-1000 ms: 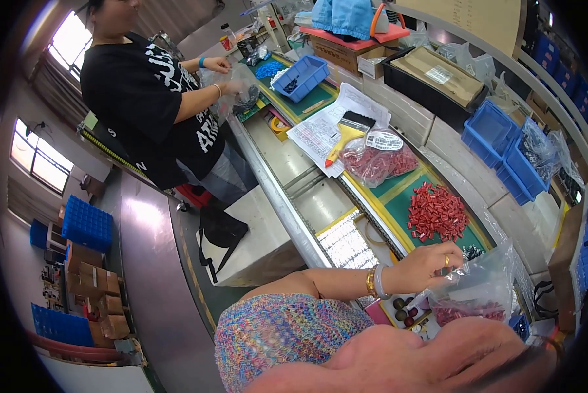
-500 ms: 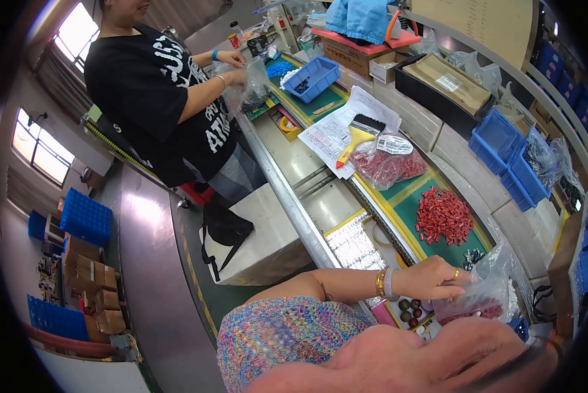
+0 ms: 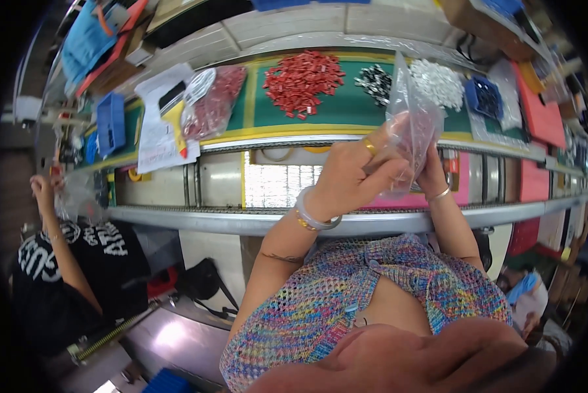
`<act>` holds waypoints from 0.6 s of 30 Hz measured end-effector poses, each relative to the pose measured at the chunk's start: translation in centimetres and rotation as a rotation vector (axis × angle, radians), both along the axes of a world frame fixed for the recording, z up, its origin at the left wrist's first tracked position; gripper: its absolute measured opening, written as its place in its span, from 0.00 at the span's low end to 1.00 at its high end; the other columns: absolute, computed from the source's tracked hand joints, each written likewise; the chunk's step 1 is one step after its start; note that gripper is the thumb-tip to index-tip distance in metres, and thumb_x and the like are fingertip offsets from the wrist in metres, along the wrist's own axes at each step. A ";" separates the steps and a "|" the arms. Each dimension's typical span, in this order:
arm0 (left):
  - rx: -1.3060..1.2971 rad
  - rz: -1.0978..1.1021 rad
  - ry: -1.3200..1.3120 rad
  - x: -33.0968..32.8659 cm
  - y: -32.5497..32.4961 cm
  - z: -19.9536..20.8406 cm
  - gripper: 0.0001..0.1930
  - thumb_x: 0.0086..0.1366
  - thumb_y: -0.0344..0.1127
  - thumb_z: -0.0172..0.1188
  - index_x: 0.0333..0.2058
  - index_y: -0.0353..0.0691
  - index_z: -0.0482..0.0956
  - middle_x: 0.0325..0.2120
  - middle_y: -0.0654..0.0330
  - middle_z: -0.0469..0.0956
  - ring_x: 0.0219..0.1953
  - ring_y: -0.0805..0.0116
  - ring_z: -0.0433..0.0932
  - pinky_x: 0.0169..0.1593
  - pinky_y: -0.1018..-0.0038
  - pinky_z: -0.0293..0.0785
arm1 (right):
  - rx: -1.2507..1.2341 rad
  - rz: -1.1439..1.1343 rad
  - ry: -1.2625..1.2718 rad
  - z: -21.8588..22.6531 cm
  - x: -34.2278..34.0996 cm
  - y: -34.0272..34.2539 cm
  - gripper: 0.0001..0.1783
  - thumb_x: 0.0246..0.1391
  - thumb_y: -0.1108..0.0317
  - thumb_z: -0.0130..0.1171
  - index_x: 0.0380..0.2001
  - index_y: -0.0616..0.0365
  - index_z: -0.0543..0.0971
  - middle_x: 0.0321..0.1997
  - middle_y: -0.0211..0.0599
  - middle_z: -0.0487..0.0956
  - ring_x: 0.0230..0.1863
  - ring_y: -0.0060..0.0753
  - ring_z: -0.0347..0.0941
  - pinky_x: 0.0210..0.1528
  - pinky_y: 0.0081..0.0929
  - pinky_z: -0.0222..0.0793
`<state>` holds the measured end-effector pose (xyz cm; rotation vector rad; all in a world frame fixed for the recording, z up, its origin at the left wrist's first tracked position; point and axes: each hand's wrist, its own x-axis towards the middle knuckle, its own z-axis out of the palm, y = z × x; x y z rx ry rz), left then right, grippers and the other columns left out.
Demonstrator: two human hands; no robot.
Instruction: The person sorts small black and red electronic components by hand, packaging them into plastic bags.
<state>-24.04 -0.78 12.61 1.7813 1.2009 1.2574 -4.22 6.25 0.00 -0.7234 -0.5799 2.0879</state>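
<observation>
**Both hands gripping a clear plastic bag above the workbench**

The long workbench [image 3: 346, 223], a metal-railed line with a green mat [image 3: 359, 108] edged in yellow along its far side, is carrying everything. At the bench's left end a co-worker in a black printed shirt [image 3: 64, 262] is sitting, one raised hand [image 3: 43, 187] touching another clear bag.

On the green mat, a loose heap of small red plastic parts [image 3: 302, 80] is lying near the middle; to its right are sitting a smaller black-and-white heap [image 3: 374, 81] and a pile of white parts [image 3: 438, 82]. Left of the red heap a clear bag of dark red pieces [image 3: 216, 99] is lying beside white paper sheets [image 3: 156, 128] and a yellow-handled brush [image 3: 174, 121]. A blue plastic bin [image 3: 111, 122] is standing toward the left end.

The clear plastic bag [image 3: 408, 131], crinkled and glossy, is standing upright over the bench's near rail. The left hand [image 3: 353, 177], wearing a ring and pale bangle, is closing its fingers on the bag's left side; the right hand [image 3: 433, 173] is pinching it from behind, partly hidden by the film.
</observation>
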 end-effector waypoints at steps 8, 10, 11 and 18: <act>0.017 -0.340 -0.107 2.2 -2.7 0.7 0.22 0.56 0.34 0.52 0.49 0.31 0.64 0.22 0.60 0.77 0.21 0.70 0.74 0.28 0.82 0.67 | 0.023 0.359 -0.173 0.2 1.0 -8.5 0.44 0.38 0.50 0.61 0.56 0.53 0.53 0.55 0.33 0.61 0.56 0.32 0.57 0.56 0.32 0.55; 0.223 -0.313 -0.137 0.8 -3.4 0.1 0.19 0.51 0.38 0.57 0.42 0.37 0.73 0.20 0.56 0.75 0.20 0.64 0.73 0.26 0.75 0.68 | 0.018 0.382 -0.285 -0.5 1.2 -8.7 0.44 0.37 0.50 0.62 0.56 0.52 0.53 0.55 0.33 0.61 0.56 0.32 0.57 0.56 0.33 0.55; 0.259 -0.221 -0.135 -0.1 -3.6 -0.7 0.18 0.51 0.40 0.57 0.40 0.37 0.74 0.20 0.56 0.75 0.22 0.62 0.73 0.28 0.74 0.68 | 0.061 0.286 -0.135 -1.6 1.9 -7.8 0.45 0.36 0.51 0.63 0.56 0.52 0.53 0.55 0.33 0.61 0.55 0.31 0.59 0.55 0.32 0.58; 0.184 0.681 0.699 -8.2 -1.4 -9.4 0.38 0.51 0.54 0.55 0.52 0.30 0.56 0.48 0.44 0.61 0.51 0.48 0.58 0.53 0.60 0.54 | 0.351 -0.025 0.003 1.0 5.4 0.5 0.36 0.43 0.46 0.55 0.52 0.55 0.59 0.43 0.33 0.68 0.43 0.32 0.65 0.45 0.37 0.65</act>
